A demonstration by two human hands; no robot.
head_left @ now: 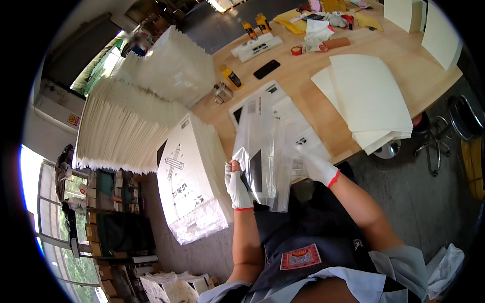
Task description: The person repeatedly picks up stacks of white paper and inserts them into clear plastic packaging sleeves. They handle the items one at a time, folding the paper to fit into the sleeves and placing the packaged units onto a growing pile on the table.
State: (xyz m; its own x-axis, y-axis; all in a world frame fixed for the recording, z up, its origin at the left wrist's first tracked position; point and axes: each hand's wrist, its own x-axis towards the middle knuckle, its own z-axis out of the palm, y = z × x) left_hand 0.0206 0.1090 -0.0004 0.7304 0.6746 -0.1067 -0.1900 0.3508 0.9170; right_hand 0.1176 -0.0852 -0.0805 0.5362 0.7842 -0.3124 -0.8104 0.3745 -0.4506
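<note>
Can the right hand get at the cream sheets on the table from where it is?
Probably yes: nothing seems to stand between the right hand and the near edge of the cream sheets. It is at the clear plastic bag, though whether it grips it is unclear.

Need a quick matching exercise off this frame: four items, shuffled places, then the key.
1. clear plastic sleeve
2. silver metal cup
3. black rectangular phone
4. loosely piled cream sheets

A. right side of the wooden table
B. just right of the nearest orange bottle
C. in the white-gloved left hand
D. just below-left of that bottle

Pairs: 1-C, 2-D, 3-B, 4-A
</note>
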